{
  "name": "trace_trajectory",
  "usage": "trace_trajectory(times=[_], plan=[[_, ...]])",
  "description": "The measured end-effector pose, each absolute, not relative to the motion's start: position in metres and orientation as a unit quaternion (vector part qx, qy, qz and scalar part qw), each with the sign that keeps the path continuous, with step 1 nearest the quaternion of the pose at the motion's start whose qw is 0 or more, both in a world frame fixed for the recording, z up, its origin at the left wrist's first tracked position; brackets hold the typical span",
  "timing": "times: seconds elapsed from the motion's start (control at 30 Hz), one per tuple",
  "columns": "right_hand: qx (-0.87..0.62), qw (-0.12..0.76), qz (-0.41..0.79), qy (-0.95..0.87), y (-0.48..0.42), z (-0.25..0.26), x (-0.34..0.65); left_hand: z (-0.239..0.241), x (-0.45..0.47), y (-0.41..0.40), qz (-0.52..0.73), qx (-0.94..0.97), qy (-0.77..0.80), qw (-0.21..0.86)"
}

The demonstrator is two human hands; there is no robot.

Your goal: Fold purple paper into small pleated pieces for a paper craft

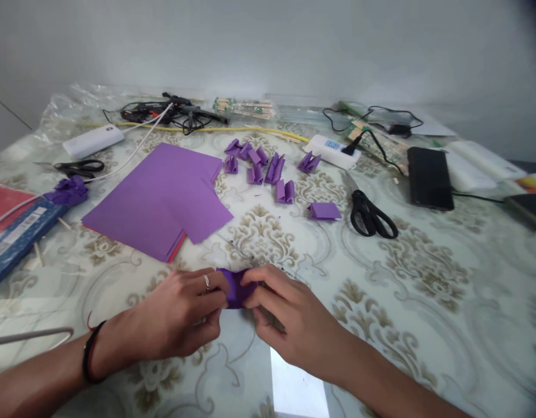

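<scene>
My left hand (180,316) and my right hand (289,322) meet near the table's front edge, both pinching a small piece of purple paper (236,288) between their fingertips. The left hand wears a ring and a dark wristband. Beyond them lies a stack of purple paper sheets (161,197). Several small folded purple pieces (268,168) are scattered behind that, with one flatter folded piece (324,211) to the right.
Black scissors (372,217) lie to the right, a second pair (80,168) at the far left. A black phone (430,177), a white power strip (333,151), a white power bank (93,141), cables and a blue box (19,235) ring the patterned tablecloth (424,290).
</scene>
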State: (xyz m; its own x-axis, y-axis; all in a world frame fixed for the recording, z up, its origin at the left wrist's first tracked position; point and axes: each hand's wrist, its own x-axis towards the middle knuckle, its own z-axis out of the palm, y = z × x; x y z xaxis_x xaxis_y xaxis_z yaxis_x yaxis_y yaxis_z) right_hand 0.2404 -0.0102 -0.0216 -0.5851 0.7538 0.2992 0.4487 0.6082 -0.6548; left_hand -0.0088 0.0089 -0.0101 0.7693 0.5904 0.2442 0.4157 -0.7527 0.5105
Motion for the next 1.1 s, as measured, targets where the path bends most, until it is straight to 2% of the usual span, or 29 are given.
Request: trace_trajectory(times=[0.27,0.43,0.73,1.1], plan=[[-0.369,0.299,0.282,-0.833,-0.009,-0.016,0.244,-0.003,-0.014,0.006,0.219,0.898,0.292,0.244],[-0.395,0.305,0.26,-0.826,-0.008,-0.016,0.247,-0.002,-0.016,0.008,0.25,0.883,0.34,0.206],[-0.369,0.266,0.259,-0.852,-0.006,-0.019,0.242,-0.012,-0.01,0.011,0.226,0.893,0.307,0.239],[-0.365,0.274,0.282,-0.844,-0.005,-0.018,0.242,-0.01,-0.01,0.009,0.238,0.889,0.316,0.231]])
